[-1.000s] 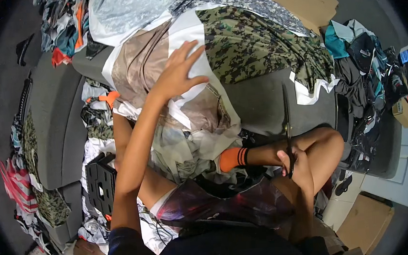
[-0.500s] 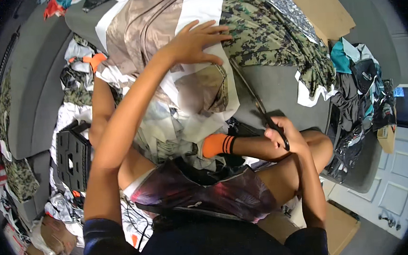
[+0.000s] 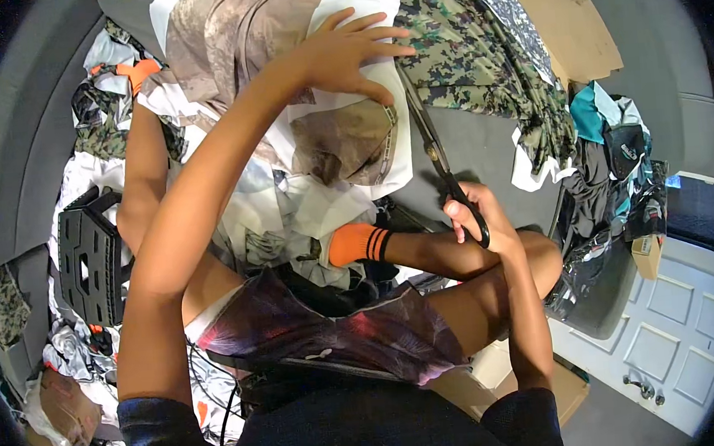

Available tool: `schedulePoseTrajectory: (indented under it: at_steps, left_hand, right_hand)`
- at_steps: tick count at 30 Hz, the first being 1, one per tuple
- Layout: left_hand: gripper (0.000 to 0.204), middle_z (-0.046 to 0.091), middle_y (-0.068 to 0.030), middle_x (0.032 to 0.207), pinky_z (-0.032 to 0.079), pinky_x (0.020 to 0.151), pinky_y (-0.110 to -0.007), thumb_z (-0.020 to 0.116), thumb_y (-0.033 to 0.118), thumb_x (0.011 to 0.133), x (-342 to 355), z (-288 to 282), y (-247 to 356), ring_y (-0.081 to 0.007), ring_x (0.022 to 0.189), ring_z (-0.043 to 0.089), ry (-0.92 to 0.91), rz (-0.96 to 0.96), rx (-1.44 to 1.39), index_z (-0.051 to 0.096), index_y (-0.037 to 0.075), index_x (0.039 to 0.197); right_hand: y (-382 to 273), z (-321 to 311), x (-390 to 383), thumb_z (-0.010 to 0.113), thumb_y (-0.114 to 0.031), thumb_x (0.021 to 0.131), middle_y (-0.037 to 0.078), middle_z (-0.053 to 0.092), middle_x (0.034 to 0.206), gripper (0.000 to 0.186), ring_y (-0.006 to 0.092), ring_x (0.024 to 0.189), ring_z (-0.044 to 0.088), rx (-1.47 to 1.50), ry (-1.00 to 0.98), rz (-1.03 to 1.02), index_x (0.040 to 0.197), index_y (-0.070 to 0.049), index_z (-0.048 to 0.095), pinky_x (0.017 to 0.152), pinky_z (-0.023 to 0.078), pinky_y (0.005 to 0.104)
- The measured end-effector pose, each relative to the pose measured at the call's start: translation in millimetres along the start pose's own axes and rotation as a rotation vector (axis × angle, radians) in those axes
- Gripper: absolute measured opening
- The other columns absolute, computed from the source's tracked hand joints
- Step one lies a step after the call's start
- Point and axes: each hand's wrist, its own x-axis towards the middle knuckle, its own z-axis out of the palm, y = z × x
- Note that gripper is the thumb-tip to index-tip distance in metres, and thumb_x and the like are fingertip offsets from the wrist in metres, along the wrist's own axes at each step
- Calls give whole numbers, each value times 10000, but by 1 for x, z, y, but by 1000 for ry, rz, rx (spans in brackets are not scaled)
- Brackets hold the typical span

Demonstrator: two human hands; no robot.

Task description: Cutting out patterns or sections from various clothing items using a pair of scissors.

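My left hand lies spread over a brown patterned fabric piece with a white border, pressing on it close to its right edge. In my right hand is a long pair of scissors with black handles, held by the loops. The blades point away from me and their tips are beside the white border, just below my left fingers. Whether the blades touch the fabric I cannot tell. Right of the scissors spreads a green digital-camouflage fabric.
A brown cardboard sheet lies at the far right. Teal, grey and black garments are heaped on the right. A black slotted plastic case stands by my left leg, amid fabric scraps. A white door is at the lower right.
The whole view has shifted slightly. The scissors have swung more upright, with their blades nearer the white fabric edge. My left hand stays spread on the cloth.
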Motion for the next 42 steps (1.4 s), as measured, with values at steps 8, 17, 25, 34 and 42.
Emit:
schedulePoseTrajectory:
  at_steps: [8, 17, 25, 34, 42]
  left_hand:
    - [827, 367, 116, 1497, 120, 1153, -509, 606, 731, 695, 0, 1, -1, -207, 1433, 236, -4, 2, 2, 448, 334, 1403]
    - [829, 368, 102, 1499, 147, 1143, -518, 636, 681, 710, 2, 2, -1, -216, 1433, 239, -16, 6, 9, 420, 320, 1424]
    - [831, 355, 88, 1507, 160, 1140, -512, 630, 689, 715, 3, 2, 0, -215, 1435, 226, -34, -10, 22, 419, 314, 1425]
    - [860, 355, 127, 1496, 84, 1164, -481, 581, 788, 664, 4, 10, -4, -166, 1426, 223, -17, -25, 16, 434, 378, 1406]
    - [846, 335, 113, 1509, 96, 1162, -486, 597, 747, 689, 3, 8, -2, -182, 1426, 222, -22, -24, 37, 419, 359, 1419]
  right_hand:
    - [4, 19, 0, 646, -369, 883, 22, 492, 566, 389, 101, 414, 451, 5, 78, 53, 712, -51, 502, 415, 386, 227]
    - [-6, 31, -4, 663, -388, 875, 13, 474, 555, 413, 99, 414, 454, -16, 140, 90, 692, -59, 493, 416, 380, 225]
    - [-14, 34, -4, 654, -425, 876, 15, 478, 557, 449, 103, 413, 461, -35, 141, 95, 680, -56, 487, 418, 389, 228]
    - [-12, 37, -4, 648, -407, 882, 14, 474, 552, 436, 100, 412, 454, -35, 155, 82, 677, -58, 484, 415, 382, 226]
    - [-6, 37, -3, 637, -384, 893, 14, 475, 553, 420, 98, 411, 451, -53, 156, 96, 671, -63, 480, 415, 379, 226]
